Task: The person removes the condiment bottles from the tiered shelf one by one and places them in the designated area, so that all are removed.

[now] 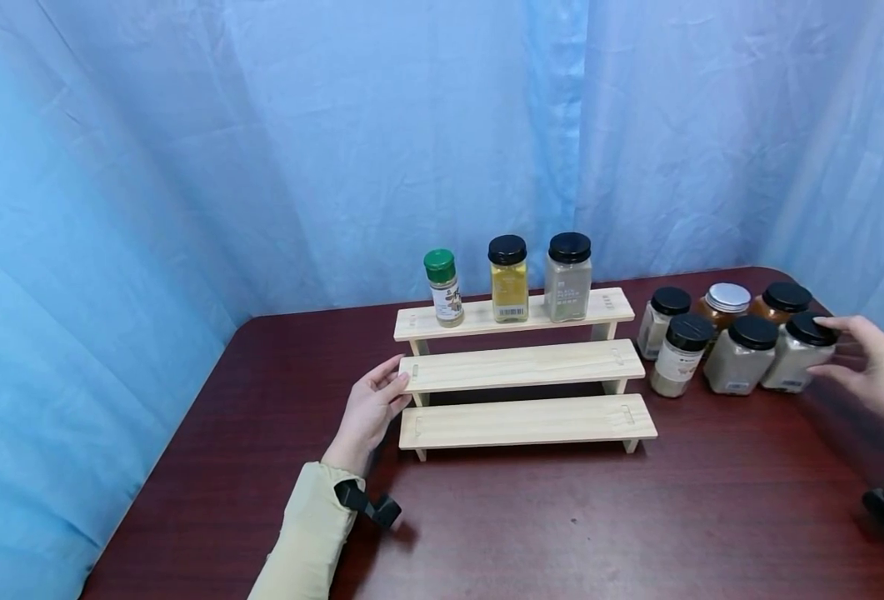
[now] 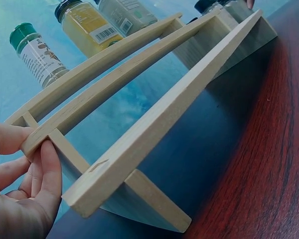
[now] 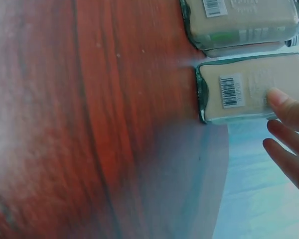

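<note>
My left hand (image 1: 370, 408) pinches the left end of the middle step of a pale wooden three-step rack (image 1: 524, 367), thumb above and fingers beneath in the left wrist view. On the rack's top step stand a green-capped shaker (image 1: 447, 292), a black-lidded jar of yellow powder (image 1: 510, 283) and a black-lidded pepper jar (image 1: 569, 279). Far right, my right hand (image 1: 872, 358) is at a square black-lidded jar (image 1: 794, 358) of pale powder. Its thumb overlaps the jar's side (image 3: 231, 89) in the right wrist view; two fingers extend apart below it.
Beside that jar several more stand close together: a similar pale jar (image 1: 741, 358), a labelled shaker (image 1: 677, 358), a silver-lidded jar (image 1: 725, 304) and others behind. They sit just right of the rack on a dark red wooden table (image 1: 531, 525). Blue curtains (image 1: 382, 150) hang behind.
</note>
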A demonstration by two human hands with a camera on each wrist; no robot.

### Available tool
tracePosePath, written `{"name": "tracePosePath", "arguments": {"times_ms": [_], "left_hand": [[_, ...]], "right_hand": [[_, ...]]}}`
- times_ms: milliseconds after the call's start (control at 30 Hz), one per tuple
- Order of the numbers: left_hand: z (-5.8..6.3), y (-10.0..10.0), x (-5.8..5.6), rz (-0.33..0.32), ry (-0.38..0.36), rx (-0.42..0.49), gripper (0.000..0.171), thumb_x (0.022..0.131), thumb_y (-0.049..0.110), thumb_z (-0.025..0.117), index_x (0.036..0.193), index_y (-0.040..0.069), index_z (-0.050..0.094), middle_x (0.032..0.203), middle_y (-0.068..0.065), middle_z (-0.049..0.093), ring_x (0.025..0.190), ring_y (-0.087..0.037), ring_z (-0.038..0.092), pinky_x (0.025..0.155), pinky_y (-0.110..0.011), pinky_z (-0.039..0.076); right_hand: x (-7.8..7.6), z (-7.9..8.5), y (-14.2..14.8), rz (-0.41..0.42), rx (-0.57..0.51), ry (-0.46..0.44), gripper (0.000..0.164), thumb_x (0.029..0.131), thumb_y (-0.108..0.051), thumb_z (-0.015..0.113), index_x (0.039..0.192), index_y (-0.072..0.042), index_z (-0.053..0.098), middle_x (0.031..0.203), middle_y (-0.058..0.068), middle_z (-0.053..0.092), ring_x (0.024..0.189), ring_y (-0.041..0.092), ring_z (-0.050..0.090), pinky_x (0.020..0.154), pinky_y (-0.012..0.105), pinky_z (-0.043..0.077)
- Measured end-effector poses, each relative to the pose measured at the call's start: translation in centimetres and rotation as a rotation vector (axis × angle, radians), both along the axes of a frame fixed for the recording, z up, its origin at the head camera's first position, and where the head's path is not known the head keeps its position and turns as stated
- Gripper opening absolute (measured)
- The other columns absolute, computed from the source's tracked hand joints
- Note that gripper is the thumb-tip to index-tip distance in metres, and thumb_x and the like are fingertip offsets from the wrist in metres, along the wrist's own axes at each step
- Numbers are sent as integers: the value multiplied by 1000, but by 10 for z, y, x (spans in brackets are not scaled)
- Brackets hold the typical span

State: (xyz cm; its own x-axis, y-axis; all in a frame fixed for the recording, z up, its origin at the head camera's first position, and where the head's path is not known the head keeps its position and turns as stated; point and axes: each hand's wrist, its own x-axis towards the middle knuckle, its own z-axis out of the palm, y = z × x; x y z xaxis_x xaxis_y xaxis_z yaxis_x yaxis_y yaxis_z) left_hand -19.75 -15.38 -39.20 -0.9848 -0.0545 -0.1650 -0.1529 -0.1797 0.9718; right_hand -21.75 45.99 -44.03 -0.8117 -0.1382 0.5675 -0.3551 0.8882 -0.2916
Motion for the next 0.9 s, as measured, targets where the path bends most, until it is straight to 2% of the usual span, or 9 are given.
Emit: {"name": "tracePosePath", "arguments": {"times_ms": [67, 133, 200, 233, 300, 333, 433, 567, 900], "left_hand": [[0, 0, 0, 0, 0, 2, 48, 95, -1, 52, 142, -1, 40, 87, 3, 50, 73, -4, 55, 64, -17, 48], [0, 0, 0, 3, -1, 7, 48, 95, -1, 52, 142, -1, 40, 86, 4, 50, 72, -4, 55, 64, -17, 48], [0, 0, 0, 6, -1, 12, 48, 95, -1, 52, 142, -1, 40, 86, 4, 50, 72, -4, 54, 64, -17, 49], [0, 0, 1, 8, -1, 15, 48, 95, -1, 52, 142, -1, 40, 86, 4, 50, 72, -4, 54, 64, -17, 49], [0, 0, 1, 10, 0, 15, 48, 95, -1, 52, 141, -1, 41, 87, 4, 50, 72, -4, 54, 64, -17, 49], [0, 0, 1, 12, -3, 17, 48, 95, -1, 52, 141, 0, 41, 87, 4, 50, 73, -4, 55, 64, -17, 49], [-1, 0, 1, 15, -9, 10, 47, 95, 0, 52, 141, 2, 42, 88, 3, 50, 73, -5, 55, 64, -17, 49], [-2, 0, 0, 14, -6, 13, 47, 95, 0, 52, 141, 1, 42, 87, 3, 50, 73, -4, 55, 65, -17, 49], [-1, 1, 1, 10, 6, 1, 48, 95, 1, 53, 141, 0, 41, 88, 4, 50, 74, -4, 55, 65, -17, 48]], "right_hand": [[-5, -7, 9, -2, 32, 24, 59, 79, 7, 63, 133, 4, 42, 102, 29, 55, 86, -23, 40, 60, -2, 37], [-7, -8, 14, 22, 31, 21, 64, 74, 17, 66, 133, 5, 43, 102, 31, 54, 86, -14, 50, 62, 4, 43], [-10, -9, 17, 23, 46, 14, 67, 73, 18, 66, 134, 3, 42, 103, 29, 54, 92, -29, 27, 64, 0, 39], [-10, -8, 18, 27, 52, 13, 69, 71, 21, 67, 133, 4, 42, 103, 30, 54, 89, -24, 38, 62, 4, 43], [-12, -8, 20, 32, 54, 13, 77, 62, 29, 69, 131, 5, 43, 102, 30, 54, 87, -24, 38, 61, 3, 42], [-13, -9, 21, 25, 65, 15, 77, 61, 29, 69, 130, 5, 43, 103, 29, 54, 86, -24, 37, 60, -3, 34], [-14, -10, 24, 33, 44, 14, 80, 60, 31, 69, 130, 5, 43, 105, 30, 53, 86, -23, 38, 61, -5, 33], [-17, -13, 29, 51, 13, 24, 82, 59, 33, 68, 131, 4, 44, 107, 30, 52, 91, -32, 15, 65, -8, 28], [-21, -13, 33, 89, 23, 62, 81, 53, 35, 69, 125, 7, 46, 108, 29, 52, 97, -34, 16, 69, -8, 28]]}}
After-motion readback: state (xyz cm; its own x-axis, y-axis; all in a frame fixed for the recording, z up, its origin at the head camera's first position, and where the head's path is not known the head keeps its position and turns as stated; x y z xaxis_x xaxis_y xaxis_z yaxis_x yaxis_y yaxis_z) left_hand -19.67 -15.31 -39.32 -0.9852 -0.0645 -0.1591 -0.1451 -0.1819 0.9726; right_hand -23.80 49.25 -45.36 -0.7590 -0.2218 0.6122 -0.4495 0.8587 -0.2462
